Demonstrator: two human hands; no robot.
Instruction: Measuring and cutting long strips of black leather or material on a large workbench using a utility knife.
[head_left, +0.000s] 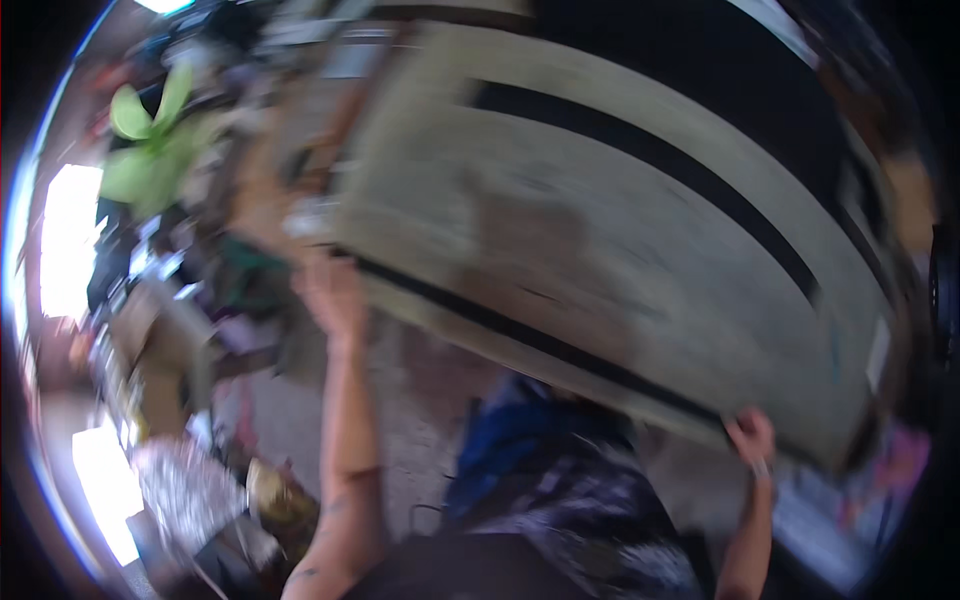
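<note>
A long, narrow black strip (530, 341) runs along the near edge of a large pale work surface (410, 190). My left hand (335, 295) closes on the strip's left end at the surface's near-left corner. At the other end my right hand (752, 436) pinches the strip near the right side of the edge. Motion blur softens the fingers of both hands. Farther back on the surface lies a second black strip (650, 153), touched by neither hand. Beyond it spreads a wide black sheet (700, 65).
On the left stands a green fan-like object with blades (150, 130), amid blurred clutter. Below it are a cardboard box (150, 350) and a shiny pale plastic bag (190, 490). Something pink (905, 455) shows past the surface's right end.
</note>
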